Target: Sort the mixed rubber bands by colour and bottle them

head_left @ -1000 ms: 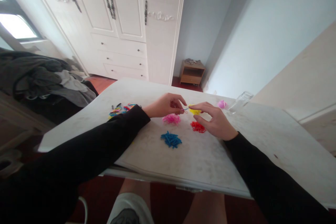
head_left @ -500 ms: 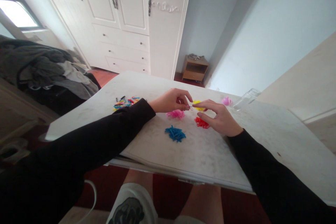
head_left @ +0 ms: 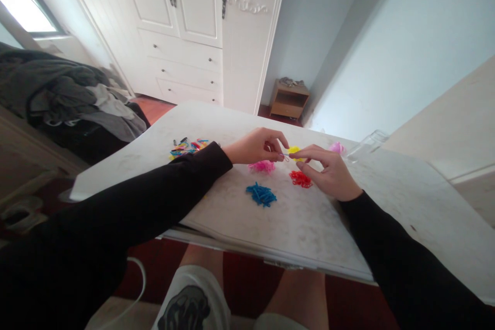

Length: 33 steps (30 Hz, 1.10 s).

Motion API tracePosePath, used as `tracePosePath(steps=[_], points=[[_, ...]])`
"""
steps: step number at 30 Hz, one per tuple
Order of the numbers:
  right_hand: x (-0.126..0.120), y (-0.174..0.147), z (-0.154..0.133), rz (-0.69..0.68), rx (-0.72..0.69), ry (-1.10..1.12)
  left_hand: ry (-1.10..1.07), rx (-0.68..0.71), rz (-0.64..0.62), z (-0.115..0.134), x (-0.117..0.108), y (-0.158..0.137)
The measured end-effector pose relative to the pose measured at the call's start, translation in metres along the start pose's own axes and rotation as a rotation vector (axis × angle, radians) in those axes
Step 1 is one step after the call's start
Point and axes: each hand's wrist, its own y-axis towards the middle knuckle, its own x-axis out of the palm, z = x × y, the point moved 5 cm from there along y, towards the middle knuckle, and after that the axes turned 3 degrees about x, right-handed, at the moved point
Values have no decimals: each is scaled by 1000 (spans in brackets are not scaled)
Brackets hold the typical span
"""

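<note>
- Loop [head_left: 286, 154]: thin, just right of frame centre, at the left hand's fingertips.
- Left hand [head_left: 263, 145]: thumb and forefinger pinched on the loop.
- Right hand [head_left: 330, 170]: forefinger and thumb tips near the loop, slightly parted; cannot tell if they grip it.
- Pink pile [head_left: 263, 166], red pile [head_left: 300, 179], yellow pile [head_left: 294, 150]: around the hands, mid-frame.
- Blue pile [head_left: 261, 194]: below centre.
- Mixed pile [head_left: 187, 148]: left of centre.
- Clear jar [head_left: 366, 145]: right of centre.
</note>
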Motion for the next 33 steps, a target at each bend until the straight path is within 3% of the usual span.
tracePosePath(steps=[7, 13, 22, 26, 33], points=[[-4, 0, 0, 88, 25, 27, 40, 35, 2, 2, -2, 1], [1, -1, 1, 25, 47, 34, 56, 32, 2, 4, -2, 2], [-5, -1, -1, 106, 24, 52, 94, 12, 43, 5, -5, 3], [0, -3, -6, 21, -3, 113, 128, 13, 59, 3, -6, 3], [25, -8, -43, -248, -204, 190, 122, 25, 74, 0, -5, 2]])
